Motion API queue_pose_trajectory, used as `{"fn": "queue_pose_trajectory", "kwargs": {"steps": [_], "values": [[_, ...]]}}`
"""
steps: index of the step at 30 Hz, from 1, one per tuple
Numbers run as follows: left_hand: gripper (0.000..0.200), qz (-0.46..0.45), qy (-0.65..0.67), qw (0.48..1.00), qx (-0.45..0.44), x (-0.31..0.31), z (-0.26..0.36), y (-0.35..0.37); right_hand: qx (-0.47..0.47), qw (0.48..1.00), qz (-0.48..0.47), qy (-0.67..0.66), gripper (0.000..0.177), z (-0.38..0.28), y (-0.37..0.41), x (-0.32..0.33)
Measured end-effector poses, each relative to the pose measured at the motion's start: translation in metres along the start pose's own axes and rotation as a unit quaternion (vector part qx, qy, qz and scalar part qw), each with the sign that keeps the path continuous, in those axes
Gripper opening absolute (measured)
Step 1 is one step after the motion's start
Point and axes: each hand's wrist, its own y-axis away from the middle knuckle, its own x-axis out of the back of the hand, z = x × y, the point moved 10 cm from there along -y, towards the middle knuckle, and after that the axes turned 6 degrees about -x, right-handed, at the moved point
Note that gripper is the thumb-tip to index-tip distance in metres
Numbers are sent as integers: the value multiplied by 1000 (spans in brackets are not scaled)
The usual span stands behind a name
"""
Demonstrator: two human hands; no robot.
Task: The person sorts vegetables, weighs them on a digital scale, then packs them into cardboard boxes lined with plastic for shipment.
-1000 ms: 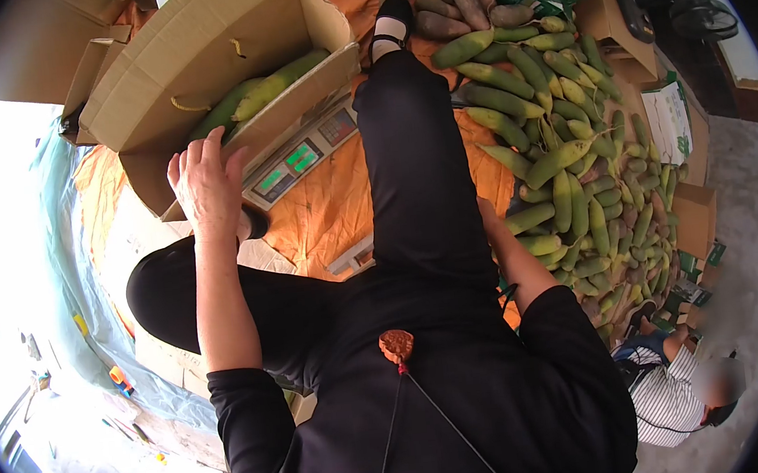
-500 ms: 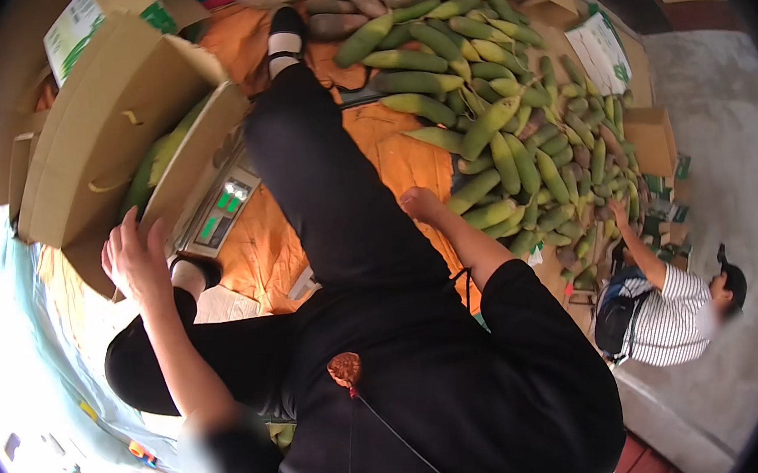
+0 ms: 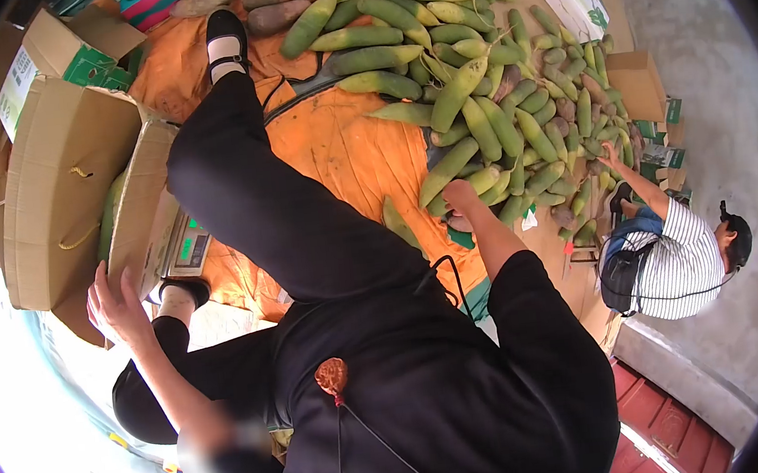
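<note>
My left hand [image 3: 118, 309] is open, its fingers apart, at the near lower edge of an open cardboard box [image 3: 74, 197] with yellow rope handles. Inside the box shows part of a green radish [image 3: 109, 212]. A digital scale [image 3: 187, 250] with lit green digits is beside the box, partly hidden by it. My right hand [image 3: 461, 199] is at the near edge of a large pile of green radishes [image 3: 501, 124], back of the hand up; its fingers are hidden, so I cannot tell what they hold. A single green radish [image 3: 399, 224] lies left of it on the orange sheet.
Orange sheeting [image 3: 335, 159] covers the floor around my outstretched leg. Brownish radishes [image 3: 276, 17] lie at the far side. More cartons [image 3: 637, 88] stand right of the pile. A person in a striped shirt [image 3: 675, 281] crouches at right, one hand reaching to the pile.
The view has shifted, moving the box and scale left. My right hand has moved from above the orange sheet to the pile's edge. My left hand remains by the box.
</note>
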Motion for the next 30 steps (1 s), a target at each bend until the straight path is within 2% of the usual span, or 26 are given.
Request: {"fn": "queue_pose_trajectory", "kwargs": {"steps": [2,6,8,9,10,12,13,14,15,16,18,20,21,23,25,26,27,29,30], "values": [[36,-8,5,1000,1,-4,-5,4,-47,995,-13,83,15,6,13,-1],[37,15,19,1000,4,-5,-13,8,-19,995,-7,95,17,11,24,-24],[37,26,16,1000,0,0,-10,8,-10,998,21,60,11,20,17,-59],[37,24,15,1000,-4,1,-8,8,-11,998,19,56,11,28,4,-100],[37,31,19,999,-12,2,-6,8,-98,975,-24,-196,7,52,-13,-156],[37,35,24,999,-26,4,-3,7,-182,878,-68,-438,4,63,-15,-201],[36,42,33,998,-32,5,-3,8,-245,768,-106,-582,6,59,-7,-211],[36,50,43,997,-39,7,-2,8,-299,630,-140,-703,8,47,3,-220],[36,48,44,997,-45,7,1,8,-301,625,-140,-707,8,30,9,-202],[35,56,70,995,-37,9,-1,10,-251,779,-134,-558,15,8,10,-166],[33,58,85,994,-35,12,-2,11,-190,894,-121,-386,29,-33,21,-110],[33,54,71,995,-33,12,-1,13,-236,901,-24,-364,44,-40,37,-74],[33,53,53,997,-25,13,-3,13,-232,901,-22,-366,44,-44,36,-76],[36,42,95,995,-2,7,-11,16,-216,842,-28,-493,60,-60,20,-76],[37,43,39,997,-46,10,-3,16,-201,869,14,-452,65,-71,17,-55],[38,37,45,998,-35,9,-3,17,-199,889,52,-410,69,-75,19,-41],[39,38,60,997,-24,10,-4,17,-186,892,55,-408,69,-82,19,-31],[39,31,48,998,-14,11,-4,18,-248,906,-32,-341,75,-88,18,-38],[39,33,46,998,-15,12,-3,18,-236,911,-28,-337,75,-92,14,-34]]}}
